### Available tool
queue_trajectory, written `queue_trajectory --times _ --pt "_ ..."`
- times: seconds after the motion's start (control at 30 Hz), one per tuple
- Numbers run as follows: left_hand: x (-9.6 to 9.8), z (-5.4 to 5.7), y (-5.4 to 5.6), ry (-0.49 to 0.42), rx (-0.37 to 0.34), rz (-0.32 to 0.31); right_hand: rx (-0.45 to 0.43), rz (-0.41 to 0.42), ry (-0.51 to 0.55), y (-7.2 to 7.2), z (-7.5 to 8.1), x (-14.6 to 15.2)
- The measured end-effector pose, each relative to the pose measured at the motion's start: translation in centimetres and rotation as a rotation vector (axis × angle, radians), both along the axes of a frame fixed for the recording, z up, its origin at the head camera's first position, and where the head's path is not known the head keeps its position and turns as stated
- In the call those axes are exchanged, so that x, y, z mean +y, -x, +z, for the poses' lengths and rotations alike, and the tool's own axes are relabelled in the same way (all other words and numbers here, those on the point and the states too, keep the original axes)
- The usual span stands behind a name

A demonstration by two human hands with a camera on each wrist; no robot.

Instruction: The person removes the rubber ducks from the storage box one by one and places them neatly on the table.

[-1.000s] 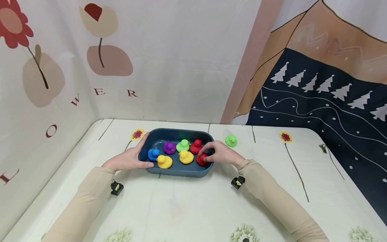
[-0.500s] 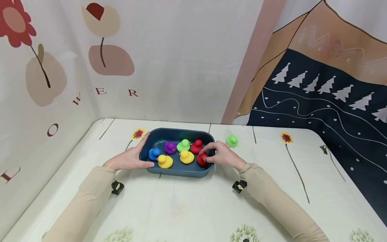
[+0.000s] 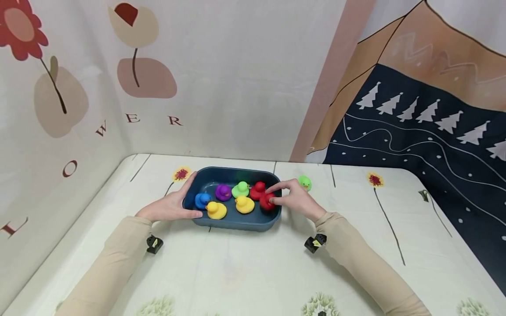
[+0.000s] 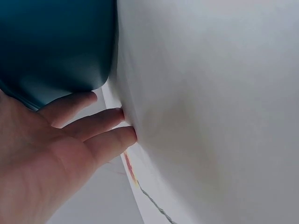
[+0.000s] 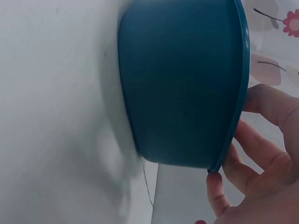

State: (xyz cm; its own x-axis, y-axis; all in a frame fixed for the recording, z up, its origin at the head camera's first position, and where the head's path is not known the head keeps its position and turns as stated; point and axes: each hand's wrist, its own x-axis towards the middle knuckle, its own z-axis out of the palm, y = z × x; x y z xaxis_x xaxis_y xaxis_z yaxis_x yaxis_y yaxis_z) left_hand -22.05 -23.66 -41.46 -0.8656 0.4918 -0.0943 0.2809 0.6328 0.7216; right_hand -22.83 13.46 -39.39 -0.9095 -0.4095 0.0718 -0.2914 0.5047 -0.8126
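Note:
My left hand point(image 3: 170, 205) spans the left end of a dark blue tub point(image 3: 237, 225), thumb along the front rim and fingers at the left side. In the left wrist view its fingers are nearly straight, one fingertip right at the tub's corner. With thumb and index finger, my right hand point(image 3: 295, 200) pinches a red rubber duck point(image 3: 267, 202) inside the tub's right end. Another red duck point(image 3: 257, 191) is just behind it. Also inside are a green duck point(image 3: 240, 190), a purple duck point(image 3: 223, 192), a blue duck point(image 3: 203, 200) and two yellow ducks point(image 3: 245, 205).
A second green duck point(image 3: 305, 182) sits on the table behind my right hand, outside the tub. The pale flower-print cloth point(image 3: 237, 272) covers the table. Printed fabric point(image 3: 237, 87) hangs close behind the tub and along the left side.
The pinched red duck has shifted up and slightly right in the head view, closer to the red duck behind it, and my right hand has moved with it. The left hand stays at the tub.

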Motion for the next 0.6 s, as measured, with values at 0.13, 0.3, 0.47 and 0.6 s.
queue_trajectory --times 0.13,0.3,0.47,0.6 --pt "-0.1 0.0 0.0 0.003 0.0 0.001 -0.045 -0.05 0.073 0.2 0.1 0.3" --pt "-0.1 0.2 -0.1 0.007 -0.006 -0.003 -0.036 -0.062 0.123 0.2 0.6 0.5" --pt "0.0 0.3 -0.2 0.014 -0.008 -0.002 -0.013 -0.073 0.183 -0.3 1.5 0.5" --pt "0.1 0.3 -0.2 0.018 -0.007 0.001 -0.008 -0.08 0.209 -0.5 1.9 0.6"
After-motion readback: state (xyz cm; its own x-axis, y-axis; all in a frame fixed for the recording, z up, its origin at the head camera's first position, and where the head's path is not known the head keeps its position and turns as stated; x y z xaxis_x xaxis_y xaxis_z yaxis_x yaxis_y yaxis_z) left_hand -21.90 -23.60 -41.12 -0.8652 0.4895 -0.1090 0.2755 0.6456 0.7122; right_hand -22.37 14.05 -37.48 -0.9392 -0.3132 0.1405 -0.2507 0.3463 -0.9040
